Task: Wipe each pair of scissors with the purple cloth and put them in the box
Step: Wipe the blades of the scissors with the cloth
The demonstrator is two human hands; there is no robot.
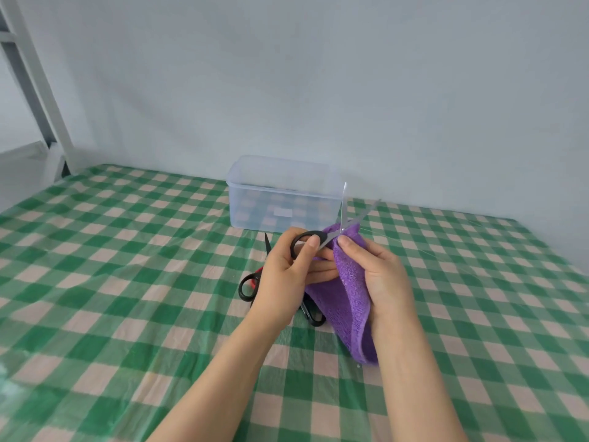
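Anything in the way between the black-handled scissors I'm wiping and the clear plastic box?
Nothing visible. The black-handled scissors in the left hand are held just in front of the clear plastic box, whose top shows no lid. Only the purple cloth in the right hand touches their blades.

Left hand (283,269) holds open scissors (343,215); right hand (379,275) pinches purple cloth (350,298).

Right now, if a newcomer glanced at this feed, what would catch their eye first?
The purple cloth at centre stands out most; the right hand pinches it against the blades of the scissors, which the left hand grips by their black handle, blades spread and pointing up. Under the hands, other pairs lie on the green checked tablecloth. The clear box stands behind, near the wall.
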